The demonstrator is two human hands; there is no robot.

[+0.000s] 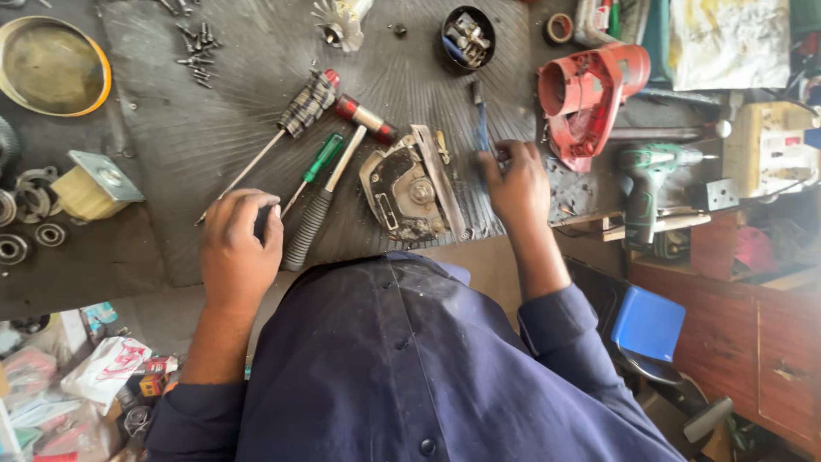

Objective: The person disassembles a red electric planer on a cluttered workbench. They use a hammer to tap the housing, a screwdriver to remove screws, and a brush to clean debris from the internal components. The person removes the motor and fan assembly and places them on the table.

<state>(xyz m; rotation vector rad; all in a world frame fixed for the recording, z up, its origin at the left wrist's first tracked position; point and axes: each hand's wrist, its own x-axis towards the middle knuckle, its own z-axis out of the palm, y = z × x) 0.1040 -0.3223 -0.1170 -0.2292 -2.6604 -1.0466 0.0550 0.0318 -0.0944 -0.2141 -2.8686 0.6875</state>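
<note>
My left hand (239, 257) is curled over a small dark object (262, 221) on the black rubber mat (214, 145). My right hand (516, 184) rests at the mat's right edge, its fingers closed on the lower end of a thin blue-handled tool (481, 115). Between the hands lies a dirty grey metal tool housing (409, 186). Left of it lie a green-handled screwdriver (321, 158), a striped-handled screwdriver (306, 104) and a hammer with a grey ribbed grip (310, 224).
A red power-tool casing (590, 85) and a green cordless drill (646, 175) lie to the right. A black bowl of parts (469, 36), loose screws (197, 51), a round metal pan (51, 64), bearings (26, 222) and a yellow block (90, 186) surround the mat. A blue stool (647, 325) stands lower right.
</note>
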